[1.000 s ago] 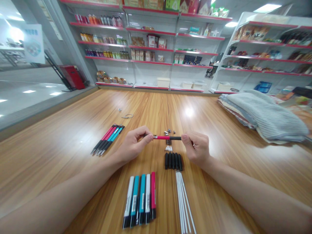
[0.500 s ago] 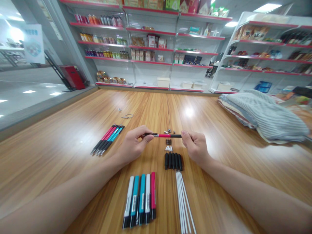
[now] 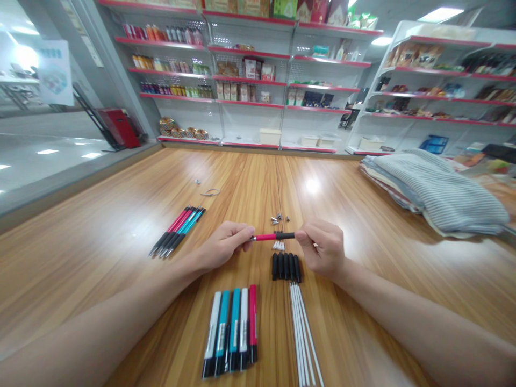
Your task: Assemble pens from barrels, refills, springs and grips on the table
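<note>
A pen with a red barrel and a black grip [image 3: 266, 237] lies level between my hands, above the table. My left hand [image 3: 226, 244] is closed on its left end, and the fingers hide that tip. At the black grip end, my right hand [image 3: 324, 247] pinches with thumb and fingers. Below the pen are small white parts [image 3: 278, 245] and a row of several black grips [image 3: 286, 266]. Thin white refills [image 3: 304, 333] lie nearer to me. White, blue and red pen barrels [image 3: 231, 329] sit side by side left of the refills.
Several whole pens [image 3: 177, 231] lie together at the left. Small metal tips [image 3: 277, 218] are beyond my hands, and a thin loop [image 3: 210, 192] lies farther back. Folded cloths [image 3: 439, 188] are piled at the right. Stocked shelves [image 3: 250, 80] stand behind the wooden table [image 3: 121, 279].
The pen and both hands have come slightly lower, towards me. My left hand now covers the dark pen end that showed before. The metal tips behind are more exposed.
</note>
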The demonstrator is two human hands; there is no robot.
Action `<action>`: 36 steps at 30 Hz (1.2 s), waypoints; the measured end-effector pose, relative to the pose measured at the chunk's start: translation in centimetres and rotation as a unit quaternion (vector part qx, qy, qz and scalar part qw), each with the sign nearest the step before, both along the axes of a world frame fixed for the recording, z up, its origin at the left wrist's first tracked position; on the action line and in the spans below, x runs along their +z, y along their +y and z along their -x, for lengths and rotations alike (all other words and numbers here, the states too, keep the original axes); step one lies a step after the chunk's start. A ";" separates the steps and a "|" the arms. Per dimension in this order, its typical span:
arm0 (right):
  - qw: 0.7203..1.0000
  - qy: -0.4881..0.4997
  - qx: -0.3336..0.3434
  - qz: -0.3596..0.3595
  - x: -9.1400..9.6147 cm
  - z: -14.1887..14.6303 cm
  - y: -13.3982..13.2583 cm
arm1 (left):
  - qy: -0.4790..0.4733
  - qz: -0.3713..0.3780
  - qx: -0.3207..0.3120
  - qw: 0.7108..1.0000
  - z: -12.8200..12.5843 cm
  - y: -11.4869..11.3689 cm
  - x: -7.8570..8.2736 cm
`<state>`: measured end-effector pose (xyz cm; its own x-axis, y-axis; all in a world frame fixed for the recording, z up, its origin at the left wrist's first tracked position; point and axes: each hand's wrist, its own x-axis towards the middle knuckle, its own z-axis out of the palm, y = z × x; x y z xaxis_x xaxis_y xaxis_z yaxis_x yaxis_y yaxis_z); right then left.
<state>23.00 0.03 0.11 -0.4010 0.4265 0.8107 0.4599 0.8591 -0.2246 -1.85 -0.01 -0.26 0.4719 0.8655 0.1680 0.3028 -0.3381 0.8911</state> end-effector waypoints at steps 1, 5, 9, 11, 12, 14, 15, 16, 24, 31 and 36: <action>1.000 -0.003 0.000 -0.002 0.0 0.0 0.0 | 0.002 -0.003 -0.002 1.000 0.0 0.0 0.1; 1.000 -0.010 -0.003 -0.007 -0.1 -0.1 0.0 | 0.016 -0.019 0.000 1.000 0.0 -0.1 0.4; 1.000 -0.014 0.000 -0.012 0.1 -0.1 0.0 | 0.019 -0.020 -0.005 1.000 0.1 -0.2 0.6; 1.000 -0.016 0.002 -0.013 0.1 0.0 -0.1 | 0.021 -0.017 -0.005 1.000 0.2 -0.2 0.6; 1.000 -0.018 0.002 -0.012 0.1 0.0 -0.1 | 0.022 -0.017 -0.005 1.000 0.2 -0.2 0.7; 1.000 -0.020 0.000 -0.008 0.1 0.0 -0.1 | 0.023 -0.022 -0.005 0.999 0.2 -0.2 0.7; 1.000 -0.021 -0.001 -0.007 0.1 0.0 -0.1 | 0.024 -0.026 -0.005 0.999 0.2 -0.2 0.7; 1.000 -0.020 -0.001 -0.006 0.1 0.0 -0.1 | 0.026 -0.032 -0.004 0.999 0.2 -0.2 0.7; 1.000 -0.004 -0.001 -0.005 0.4 0.1 -0.1 | 0.015 -0.084 0.042 0.995 0.1 -0.2 0.9; 1.000 0.007 -0.007 0.004 0.4 0.1 -0.2 | 0.006 -0.115 0.073 0.991 -0.2 -0.2 0.7; 1.000 0.015 -0.016 0.014 0.3 0.1 -0.1 | 0.006 -0.133 0.082 0.988 -0.3 -0.3 0.8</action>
<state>22.94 -0.07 0.46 -0.3626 0.4621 0.8093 0.4802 0.8369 -0.2627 -1.56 -0.27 0.57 0.3321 0.8568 0.3944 0.3829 -0.5046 0.7738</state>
